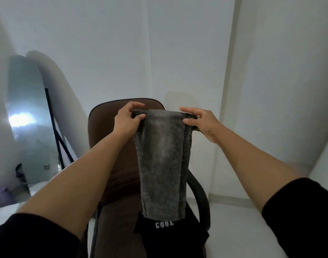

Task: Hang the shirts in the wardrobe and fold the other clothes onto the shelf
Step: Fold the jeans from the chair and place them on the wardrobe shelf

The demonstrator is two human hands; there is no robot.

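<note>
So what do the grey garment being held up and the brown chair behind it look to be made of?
The grey garment, pinched at its top edge by both hands, looks like washed, faded denim: mottled surface, contrast-stitched side seam. The brown chair seems upholstered in matte fabric or faux leather with stitched panels; which one is unclear. Its armrest looks like dark plastic.

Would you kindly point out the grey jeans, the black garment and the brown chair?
grey jeans (162, 164): head view, mid leg panel.
black garment (170, 237): head view, below the lettering.
brown chair (120, 175): head view, backrest.

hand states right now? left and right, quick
Left hand: closed, pinching the top left corner of the grey jeans.
Right hand: closed, pinching the top right corner of the same jeans, held up over the chair.
</note>
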